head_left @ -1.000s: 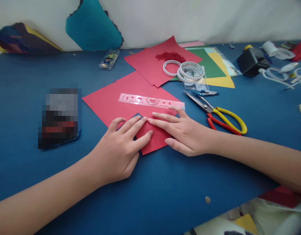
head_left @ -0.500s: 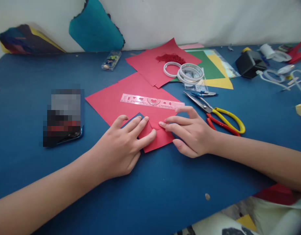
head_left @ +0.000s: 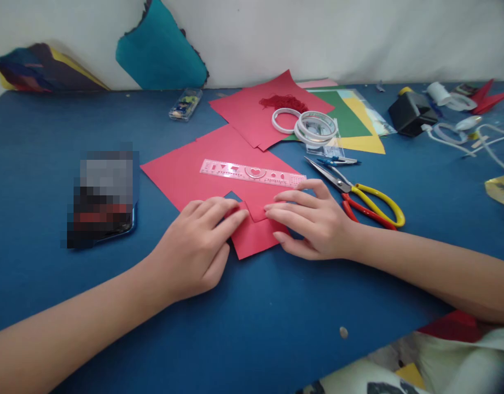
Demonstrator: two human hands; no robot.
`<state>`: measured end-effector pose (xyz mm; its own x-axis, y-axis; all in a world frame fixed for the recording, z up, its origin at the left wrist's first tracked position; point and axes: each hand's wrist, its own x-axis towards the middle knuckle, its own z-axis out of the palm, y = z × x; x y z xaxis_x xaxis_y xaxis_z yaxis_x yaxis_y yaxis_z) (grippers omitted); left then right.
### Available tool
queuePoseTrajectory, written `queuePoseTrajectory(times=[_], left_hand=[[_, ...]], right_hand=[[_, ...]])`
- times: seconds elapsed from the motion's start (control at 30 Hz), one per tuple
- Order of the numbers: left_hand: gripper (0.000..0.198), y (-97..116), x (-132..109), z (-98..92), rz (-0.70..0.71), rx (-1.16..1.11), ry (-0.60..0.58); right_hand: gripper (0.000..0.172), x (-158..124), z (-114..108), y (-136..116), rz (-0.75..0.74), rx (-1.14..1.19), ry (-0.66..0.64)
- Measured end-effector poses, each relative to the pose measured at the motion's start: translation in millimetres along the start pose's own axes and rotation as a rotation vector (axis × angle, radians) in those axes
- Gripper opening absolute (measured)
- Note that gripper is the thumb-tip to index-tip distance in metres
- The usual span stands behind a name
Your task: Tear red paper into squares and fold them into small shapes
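Note:
A small piece of folded red paper (head_left: 255, 236) lies on the blue table (head_left: 252, 317) between my two hands. My left hand (head_left: 198, 243) rests on its left part, fingers curled and pressed down on the fold. My right hand (head_left: 313, 221) lies on its right part, fingers stretched flat with the tips on the paper. Just behind sits a larger red sheet (head_left: 186, 172) with a pink transparent stencil ruler (head_left: 254, 172) on top of it.
Scissors (head_left: 358, 194) with yellow and red handles lie right of my right hand. Tape rolls (head_left: 313, 125), more red, green and yellow sheets (head_left: 354, 117) and a black box (head_left: 411, 112) are further back. A blurred phone (head_left: 102, 200) lies at the left.
My left fingers have curled in over the fold and slid a little left. My right hand shifted slightly left along the paper. The camera view drifted a bit.

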<state>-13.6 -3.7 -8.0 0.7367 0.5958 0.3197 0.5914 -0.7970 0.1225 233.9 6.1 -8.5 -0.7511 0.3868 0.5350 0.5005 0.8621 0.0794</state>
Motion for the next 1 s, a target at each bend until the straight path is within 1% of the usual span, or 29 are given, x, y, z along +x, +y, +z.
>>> queuePoseTrajectory(times=[0.07, 0.13, 0.17, 0.23, 0.37, 0.53, 0.6, 0.7, 0.8, 0.87, 0.9, 0.97, 1.0], left_hand=[[0.041, 3, 0, 0.0, -0.151, 0.040, 0.078], [0.038, 5, 2, 0.6, -0.298, 0.102, 0.103], [0.037, 6, 3, 1.0, -0.348, 0.110, 0.102], [0.031, 7, 5, 1.9, -0.399, 0.067, 0.106], [0.023, 7, 7, 1.4, -0.447, -0.079, 0.150], [0.020, 10, 9, -0.7, -0.488, -0.140, 0.165], [0.020, 12, 11, 0.0, -0.540, -0.156, 0.156], [0.024, 15, 16, 1.9, -0.639, -0.196, 0.119], [0.018, 16, 20, 2.0, -0.685, -0.216, 0.089], [0.016, 18, 21, 1.6, -0.681, -0.193, 0.059], [0.017, 18, 21, 1.8, -0.664, -0.160, 0.039], [0.020, 20, 19, 3.2, -0.595, -0.049, 0.020], [0.020, 20, 17, 4.4, -0.545, 0.017, 0.031]], right_hand=[[0.022, 1, 1, 1, 0.008, 0.038, -0.058], [0.024, 1, 2, 2, 0.007, 0.076, -0.098], [0.025, 1, 3, 2, 0.005, 0.092, -0.111], [0.026, 1, 3, 2, 0.005, 0.114, -0.122], [0.026, 2, 3, 1, -0.001, 0.133, -0.111], [0.025, 3, 3, 1, -0.007, 0.146, -0.106], [0.026, 4, 4, 1, -0.016, 0.147, -0.116], [0.031, 4, 4, 1, -0.032, 0.161, -0.175], [0.035, 5, 5, 2, -0.036, 0.191, -0.200], [0.036, 4, 6, 2, -0.037, 0.206, -0.185], [0.036, 4, 7, 2, -0.035, 0.212, -0.175], [0.036, 4, 8, 0, -0.031, 0.231, -0.152], [0.036, 4, 8, -1, -0.026, 0.245, -0.142]])
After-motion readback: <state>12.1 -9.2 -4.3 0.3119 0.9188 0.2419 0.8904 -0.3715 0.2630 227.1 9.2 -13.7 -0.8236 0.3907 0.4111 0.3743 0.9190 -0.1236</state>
